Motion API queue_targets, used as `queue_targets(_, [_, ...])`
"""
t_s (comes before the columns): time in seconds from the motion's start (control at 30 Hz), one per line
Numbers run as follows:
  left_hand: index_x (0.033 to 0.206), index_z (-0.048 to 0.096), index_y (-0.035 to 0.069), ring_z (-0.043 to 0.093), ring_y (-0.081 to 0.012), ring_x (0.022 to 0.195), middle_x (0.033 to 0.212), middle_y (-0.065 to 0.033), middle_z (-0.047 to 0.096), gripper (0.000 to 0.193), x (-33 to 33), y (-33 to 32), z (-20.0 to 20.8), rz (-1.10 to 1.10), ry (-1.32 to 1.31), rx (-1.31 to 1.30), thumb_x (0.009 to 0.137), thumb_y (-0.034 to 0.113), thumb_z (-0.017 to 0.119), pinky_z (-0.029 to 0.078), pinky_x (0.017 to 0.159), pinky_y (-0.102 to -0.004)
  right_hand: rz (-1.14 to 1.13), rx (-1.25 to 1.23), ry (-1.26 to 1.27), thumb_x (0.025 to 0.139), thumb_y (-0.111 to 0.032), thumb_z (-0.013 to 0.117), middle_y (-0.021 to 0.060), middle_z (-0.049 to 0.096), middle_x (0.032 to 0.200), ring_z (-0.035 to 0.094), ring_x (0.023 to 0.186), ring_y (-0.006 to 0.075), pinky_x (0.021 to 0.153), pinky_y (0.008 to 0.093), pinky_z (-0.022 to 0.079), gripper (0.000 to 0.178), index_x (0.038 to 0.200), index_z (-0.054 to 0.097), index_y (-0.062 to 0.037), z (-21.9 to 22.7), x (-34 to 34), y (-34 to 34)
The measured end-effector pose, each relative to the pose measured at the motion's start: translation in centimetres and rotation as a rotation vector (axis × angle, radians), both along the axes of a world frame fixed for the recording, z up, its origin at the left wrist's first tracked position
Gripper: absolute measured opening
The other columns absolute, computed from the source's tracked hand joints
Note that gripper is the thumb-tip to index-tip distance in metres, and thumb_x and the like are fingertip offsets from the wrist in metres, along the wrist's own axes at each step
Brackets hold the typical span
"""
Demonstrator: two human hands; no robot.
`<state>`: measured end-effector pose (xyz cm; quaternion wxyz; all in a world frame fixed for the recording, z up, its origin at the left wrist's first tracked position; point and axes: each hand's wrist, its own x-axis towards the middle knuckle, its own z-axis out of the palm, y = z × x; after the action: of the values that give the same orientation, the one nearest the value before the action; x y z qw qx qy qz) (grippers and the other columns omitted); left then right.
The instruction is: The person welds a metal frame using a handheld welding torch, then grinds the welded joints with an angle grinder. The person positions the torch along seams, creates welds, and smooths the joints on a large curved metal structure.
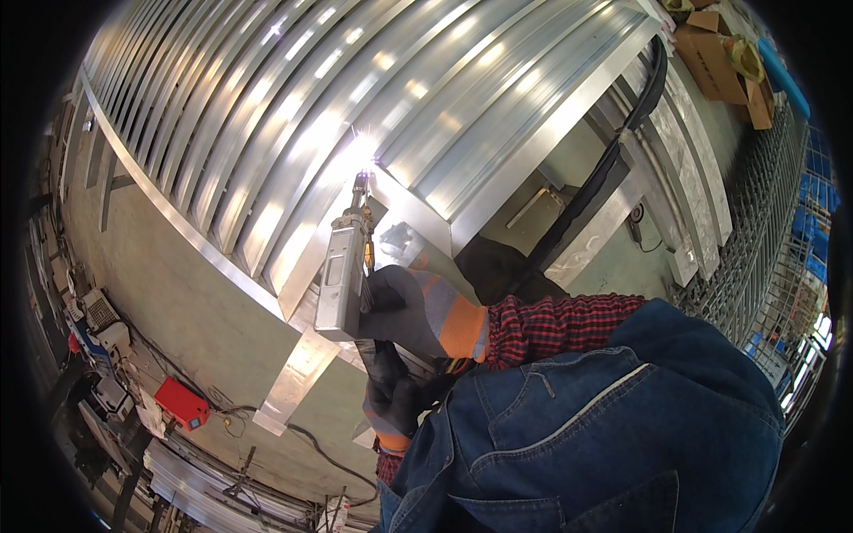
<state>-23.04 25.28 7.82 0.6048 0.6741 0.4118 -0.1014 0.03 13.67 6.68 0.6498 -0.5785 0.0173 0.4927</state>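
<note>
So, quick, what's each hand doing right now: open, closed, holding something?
Right hand: closed, holding the torch.
Left hand: partly hidden; can't tell if it's open or holding something.

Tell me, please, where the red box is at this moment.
In the head view, the red box is at the lower left, left of the lower end of the flat metal strip.

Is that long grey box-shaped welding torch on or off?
On: the long grey box-shaped welding torch has dazzling white glare at its tip.

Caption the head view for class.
Gloved hand holding a grey welding tool, light flaring at its tip against metal slats.
</note>
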Motion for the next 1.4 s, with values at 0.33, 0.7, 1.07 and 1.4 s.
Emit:
queue_targets(0.33, [0.146,0.061,-0.007,0.066,-0.0149,0.073,0.098,-0.0101,0.075,0.065,-1.0,-0.4,-0.5,-0.097,-0.042,0.157,0.103,0.041,0.071,0.050,0.062,-0.0315,0.037,-0.008,-0.048,0.089,-0.047,0.086,0.0130,0.079,0.107,0.075,0.101,0.0249,0.095,0.0394,0.056,0.053,0.117,0.077,-0.0030,0.0,-0.8,-0.2])
queue_targets(0.7, [0.135,0.068,-0.005,0.071,-0.0211,0.095,0.109,-0.0130,0.079,0.057,0.3,0.2,-0.1,-0.014,0.014,0.023,0.098,0.037,0.079,0.057,0.083,-0.0378,-0.060,0.066,0.018,0.088,-0.042,0.087,0.0142,0.080,0.111,0.075,0.104,0.0263,0.095,0.0406,0.058,0.053,0.121,0.076,-0.0022,-1.6,-0.9,0.4])
queue_targets(1.07, [0.131,0.068,-0.006,0.064,-0.0152,0.068,0.086,-0.0077,0.072,0.048,0.5,-0.2,-0.8,-0.023,-0.062,0.075,0.100,0.031,0.073,0.047,0.059,-0.0315,0.001,-0.045,-0.024,0.089,-0.043,0.087,0.0139,0.080,0.109,0.075,0.103,0.0264,0.095,0.0404,0.057,0.052,0.119,0.076,-0.0017,0.2,0.3,0.0])
queue_targets(1.4, [0.131,0.067,-0.005,0.065,-0.0144,0.078,0.093,-0.0057,0.072,0.055,0.7,-0.1,-0.2,0.031,-0.033,-0.039,0.100,0.039,0.080,0.050,0.068,-0.0315,-0.002,-0.033,0.000,0.090,-0.042,0.087,0.0126,0.080,0.109,0.075,0.105,0.0241,0.094,0.0389,0.058,0.053,0.121,0.075,-0.0007,0.3,0.4,0.0])
